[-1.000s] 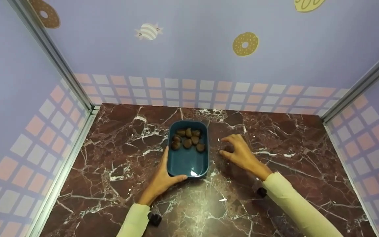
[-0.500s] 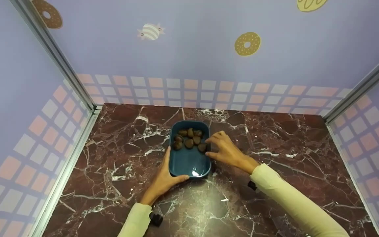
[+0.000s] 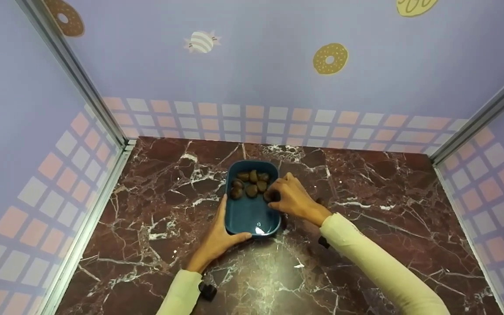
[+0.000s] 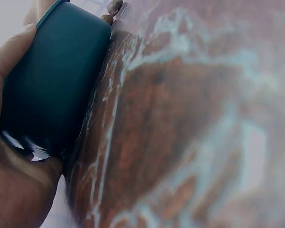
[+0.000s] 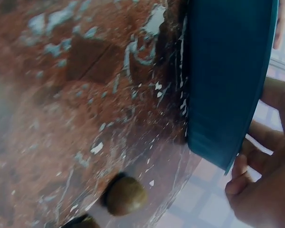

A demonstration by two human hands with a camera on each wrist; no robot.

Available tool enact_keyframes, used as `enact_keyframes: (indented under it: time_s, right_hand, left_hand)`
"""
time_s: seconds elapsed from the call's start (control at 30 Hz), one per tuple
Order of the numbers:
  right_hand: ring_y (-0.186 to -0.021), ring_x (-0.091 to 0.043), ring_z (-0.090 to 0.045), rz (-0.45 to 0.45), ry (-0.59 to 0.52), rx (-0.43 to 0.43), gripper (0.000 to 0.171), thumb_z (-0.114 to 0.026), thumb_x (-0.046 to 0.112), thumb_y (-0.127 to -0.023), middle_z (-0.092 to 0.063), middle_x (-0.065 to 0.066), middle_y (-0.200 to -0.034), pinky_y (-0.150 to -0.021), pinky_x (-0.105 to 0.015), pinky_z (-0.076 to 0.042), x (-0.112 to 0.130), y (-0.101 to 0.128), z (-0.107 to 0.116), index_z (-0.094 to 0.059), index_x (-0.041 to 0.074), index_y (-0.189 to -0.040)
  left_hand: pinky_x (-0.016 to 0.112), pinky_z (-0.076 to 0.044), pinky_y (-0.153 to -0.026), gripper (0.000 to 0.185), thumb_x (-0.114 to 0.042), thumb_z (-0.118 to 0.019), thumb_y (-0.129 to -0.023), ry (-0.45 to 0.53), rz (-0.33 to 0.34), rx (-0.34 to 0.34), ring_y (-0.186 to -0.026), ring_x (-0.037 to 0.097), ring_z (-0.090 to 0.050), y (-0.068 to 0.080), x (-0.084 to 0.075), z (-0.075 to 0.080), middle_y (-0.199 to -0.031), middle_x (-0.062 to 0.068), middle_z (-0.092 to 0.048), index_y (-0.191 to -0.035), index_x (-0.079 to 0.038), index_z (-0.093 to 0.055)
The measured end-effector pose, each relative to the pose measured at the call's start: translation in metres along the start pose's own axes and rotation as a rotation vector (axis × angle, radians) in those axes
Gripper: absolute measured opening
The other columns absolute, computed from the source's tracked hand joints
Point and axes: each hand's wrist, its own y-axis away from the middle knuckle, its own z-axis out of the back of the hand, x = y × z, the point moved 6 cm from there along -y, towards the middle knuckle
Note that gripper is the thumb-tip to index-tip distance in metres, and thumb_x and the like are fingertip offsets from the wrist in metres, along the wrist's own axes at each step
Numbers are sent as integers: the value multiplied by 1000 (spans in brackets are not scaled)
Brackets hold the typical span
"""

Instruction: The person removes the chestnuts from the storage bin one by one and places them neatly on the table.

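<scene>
Chestnuts (image 3: 250,183) sit bunched in the far half of the teal tray (image 3: 250,217), mid-counter (image 3: 155,210) toward the back edge. Left hand (image 3: 215,239) grips the tray's near-left corner, thumb on the rim. Right hand (image 3: 293,198) reaches over the right rim, fingers curled, pinching one chestnut (image 3: 271,195). One loose chestnut (image 5: 125,194) lies on the counter right of the tray.

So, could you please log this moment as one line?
left hand: holds tray | right hand: fingers at nut in tray | loose nut on table
</scene>
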Motion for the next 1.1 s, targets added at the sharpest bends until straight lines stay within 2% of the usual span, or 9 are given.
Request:
enact_keyframes:
  time_s: [0.17,0.3,0.57,0.7,0.87,1.1]
  right_hand:
    - [-92,-35,-55,-36,110,4,37,-98,21,-80,-78,-12,-106,-84,-55,-48,3,-6,-5,-84,4,-109]
    - [-91,-40,-56,-59,169,-3,37,-97,15,-78,-76,-16,-101,-78,-58,-49,5,-9,-9,-83,1,-110]
    - [-81,-42,-53,-91,226,-18,9,-88,5,-80,-74,-19,-88,-69,-58,-47,7,-12,-15,-79,4,-84]
    - [-82,-42,-52,-99,216,-47,4,-84,7,-85,-75,-17,-88,-70,-56,-42,8,-10,-15,-81,6,-83]
    - [-86,-41,-52,-106,211,-57,8,-83,6,-82,-75,-14,-91,-73,-56,-36,10,-9,-14,-81,8,-89]
    - [-90,-40,-53,-148,218,9,10,-89,16,-86,-78,-14,-93,-78,-59,-38,8,-11,-18,-82,9,-89]
  left_hand:
    - [62,-18,-132,144,-41,-102,-78,-14,0,0,-168,39,-15,0,-1,-1,-184,15,-7,-179,-15,-3]
    - [60,-17,-132,143,-41,-102,-79,5,-2,0,-168,38,-15,0,0,-1,-185,14,-7,-179,-17,-4]
    - [64,-14,-132,139,-36,-102,-81,18,1,-5,-169,39,-10,1,-1,-2,-185,15,-5,-179,-17,-5]
    - [63,-14,-133,139,-35,-102,-81,10,1,-10,-169,39,-10,1,0,-2,-185,14,-5,-179,-16,-6]
    - [63,-15,-132,140,-35,-102,-81,21,8,-10,-168,39,-10,1,1,-1,-185,14,-5,-179,-16,-5]
    - [63,-16,-132,141,-37,-102,-80,19,-1,-9,-168,40,-13,1,0,1,-184,17,-7,-179,-14,-4]
